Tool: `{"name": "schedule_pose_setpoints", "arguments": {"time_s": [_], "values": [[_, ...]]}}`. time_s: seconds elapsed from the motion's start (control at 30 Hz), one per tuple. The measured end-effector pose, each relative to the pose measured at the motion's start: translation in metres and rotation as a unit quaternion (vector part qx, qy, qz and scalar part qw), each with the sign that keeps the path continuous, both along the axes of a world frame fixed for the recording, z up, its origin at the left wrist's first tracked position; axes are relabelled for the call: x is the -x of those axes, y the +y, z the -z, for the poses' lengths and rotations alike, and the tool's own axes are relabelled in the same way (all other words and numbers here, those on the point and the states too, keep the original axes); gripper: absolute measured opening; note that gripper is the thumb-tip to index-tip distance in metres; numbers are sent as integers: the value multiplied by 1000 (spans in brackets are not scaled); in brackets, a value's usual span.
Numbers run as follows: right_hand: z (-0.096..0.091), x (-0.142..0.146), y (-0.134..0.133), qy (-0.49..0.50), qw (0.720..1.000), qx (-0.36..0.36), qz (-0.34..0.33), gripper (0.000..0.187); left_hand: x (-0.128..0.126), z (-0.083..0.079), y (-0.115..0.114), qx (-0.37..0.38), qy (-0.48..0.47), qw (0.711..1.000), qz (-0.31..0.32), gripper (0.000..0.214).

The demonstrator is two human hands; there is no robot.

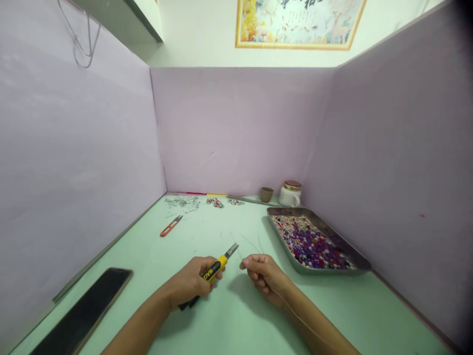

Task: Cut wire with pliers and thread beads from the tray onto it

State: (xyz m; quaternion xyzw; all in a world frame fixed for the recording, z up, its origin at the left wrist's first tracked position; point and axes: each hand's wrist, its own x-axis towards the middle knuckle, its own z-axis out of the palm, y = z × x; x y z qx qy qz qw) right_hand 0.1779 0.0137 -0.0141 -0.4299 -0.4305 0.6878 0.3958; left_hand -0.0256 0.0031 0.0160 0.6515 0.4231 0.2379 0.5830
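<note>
My left hand (194, 283) is wrapped round a pair of yellow and black pliers (213, 270). Their metal jaws point up and to the right, and the black handle ends stick out below my fingers. A short way to the right, my right hand (266, 278) pinches a thin wire (239, 253) between thumb and fingertips. More fine strands (259, 241) rise just above that hand; whether they are held or lie on the table I cannot tell. The jaws are near the wire but look apart from it.
To the right stands a metal tray (314, 270) of mixed beads. Behind it are a lidded white mug (290, 195) and a small brown cup (266, 194). Red thread snips (171, 226), a wire pile (183, 202), beaded pieces (215, 202) and a phone (84, 310) lie leftward. Partitions enclose the table.
</note>
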Motion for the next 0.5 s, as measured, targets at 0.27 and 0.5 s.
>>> {"name": "schedule_pose_setpoints", "arguments": {"time_s": [0.27,0.5], "values": [[-3,1,0,-45,999,-6,16,17,3,-6,0,-55,28,998,-24,27],[-11,1,-2,-88,994,-36,53,15,4,-1,7,51,-68,993,-78,29]]}}
